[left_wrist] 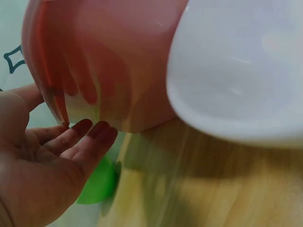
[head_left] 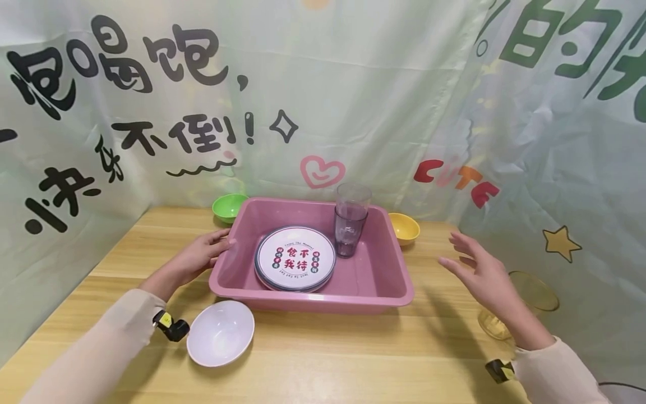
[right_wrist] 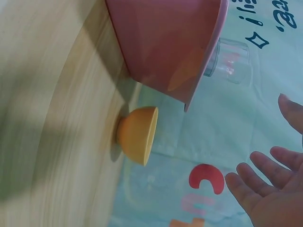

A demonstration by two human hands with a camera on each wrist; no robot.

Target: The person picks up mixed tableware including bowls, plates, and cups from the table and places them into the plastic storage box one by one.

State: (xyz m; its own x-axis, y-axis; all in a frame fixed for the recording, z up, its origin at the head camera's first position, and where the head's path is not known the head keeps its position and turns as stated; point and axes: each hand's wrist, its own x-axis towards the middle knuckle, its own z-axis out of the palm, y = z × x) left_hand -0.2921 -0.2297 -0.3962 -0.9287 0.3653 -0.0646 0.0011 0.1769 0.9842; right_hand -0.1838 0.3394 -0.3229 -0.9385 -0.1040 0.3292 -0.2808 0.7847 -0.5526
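A pink basin stands on the wooden table. In it lie a stack of white plates with red lettering and a grey-purple tumbler, with a clear tumbler rising out of its top. My left hand is at the basin's left rim. In the left wrist view its thumb passes behind the rim, while its fingers extend loosely close to the outer wall. Off to the basin's right, my right hand hovers with fingers spread and nothing in it.
A white bowl sits at the basin's front left corner. Behind the basin are a green bowl and a yellow bowl. Beside my right wrist stands an amber glass. Printed curtains enclose the table at the back and sides.
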